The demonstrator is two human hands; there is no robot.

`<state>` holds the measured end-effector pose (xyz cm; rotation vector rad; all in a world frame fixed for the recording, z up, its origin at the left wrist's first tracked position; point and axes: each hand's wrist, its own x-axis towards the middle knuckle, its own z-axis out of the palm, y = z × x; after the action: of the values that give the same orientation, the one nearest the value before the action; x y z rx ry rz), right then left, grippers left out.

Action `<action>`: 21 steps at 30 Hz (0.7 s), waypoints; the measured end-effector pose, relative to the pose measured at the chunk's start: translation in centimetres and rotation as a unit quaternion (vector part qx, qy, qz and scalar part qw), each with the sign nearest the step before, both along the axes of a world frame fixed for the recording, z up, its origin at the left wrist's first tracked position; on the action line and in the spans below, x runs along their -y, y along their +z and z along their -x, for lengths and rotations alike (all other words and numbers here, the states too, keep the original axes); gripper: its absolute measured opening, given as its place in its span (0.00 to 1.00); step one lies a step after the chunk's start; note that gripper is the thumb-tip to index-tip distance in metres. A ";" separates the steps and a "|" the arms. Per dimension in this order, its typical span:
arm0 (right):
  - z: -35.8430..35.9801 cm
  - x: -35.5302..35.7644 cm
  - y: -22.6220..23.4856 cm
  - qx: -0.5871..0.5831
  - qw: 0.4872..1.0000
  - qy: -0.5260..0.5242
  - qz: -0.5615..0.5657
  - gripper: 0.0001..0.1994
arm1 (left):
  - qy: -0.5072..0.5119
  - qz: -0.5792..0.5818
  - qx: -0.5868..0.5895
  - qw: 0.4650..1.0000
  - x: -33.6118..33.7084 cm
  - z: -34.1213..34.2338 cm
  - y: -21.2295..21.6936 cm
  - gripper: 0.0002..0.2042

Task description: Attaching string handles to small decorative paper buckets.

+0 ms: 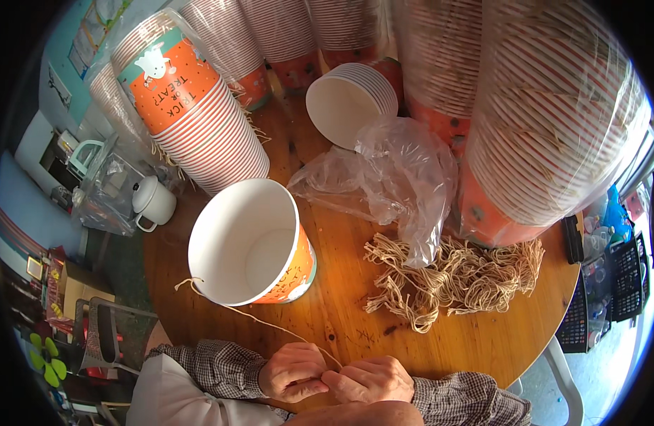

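A large white-lined paper bucket [250, 241] with an orange, printed outside stands tilted toward me on the round table. A thin tan twine [273, 324] runs from a knotted loop at the bucket's left rim down to my hands. My left hand [295, 370] is closed near the table's front edge, the twine passing over its fingers. Touching it, my right hand [373, 380] is closed with fingertips pinched on the cord. The end of the cord is hidden between my fingers. A loose heap of cut twine [462, 277] lies to the right.
Crumpled clear plastic [405, 184] lies behind the twine heap. Nested paper buckets [352, 103] rest on their side at the back. Tall wrapped bucket stacks [547, 135] crowd the right and far edges; another stack [206, 121] leans at left. A white lidded mug [155, 199] stands beyond.
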<state>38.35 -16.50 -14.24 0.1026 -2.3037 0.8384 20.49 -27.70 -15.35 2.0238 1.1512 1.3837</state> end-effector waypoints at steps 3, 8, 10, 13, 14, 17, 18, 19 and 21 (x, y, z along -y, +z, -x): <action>0.0 -0.2 -0.1 -0.013 1.000 0.020 -0.003 0.18 | -0.006 0.022 -0.016 1.000 0.1 0.2 0.3 0.09; -0.1 0.0 0.1 0.010 1.000 0.002 0.004 0.17 | -0.015 0.029 -0.021 0.999 -0.4 0.2 0.9 0.11; -0.1 0.0 0.0 0.007 1.000 -0.004 0.005 0.17 | -0.015 0.030 -0.021 0.999 -0.5 0.2 0.9 0.11; 0.0 0.2 0.0 -0.006 1.000 -0.019 0.002 0.17 | -0.011 0.032 -0.022 0.999 -0.3 0.2 0.9 0.11; 0.2 0.2 0.0 -0.016 1.000 -0.026 -0.001 0.16 | -0.009 0.025 -0.020 0.999 -0.3 0.2 0.9 0.10; 0.2 0.2 -0.1 0.019 1.000 -0.021 0.013 0.11 | -0.007 0.017 -0.017 1.000 -0.3 0.1 1.1 0.10; 0.1 0.1 0.0 0.016 1.000 -0.019 0.008 0.11 | -0.012 0.018 -0.012 1.000 -0.4 0.1 1.1 0.09; 0.0 0.1 0.3 0.032 0.999 -0.022 0.010 0.11 | -0.009 0.012 -0.014 1.000 -0.5 0.1 1.2 0.09; 0.0 0.0 0.6 0.045 0.999 -0.019 0.008 0.12 | -0.009 0.020 -0.020 1.000 -0.5 0.0 1.4 0.09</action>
<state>38.38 -16.51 -13.63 0.0136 -2.3738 0.8579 20.51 -27.23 -13.91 2.0380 1.1665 1.3063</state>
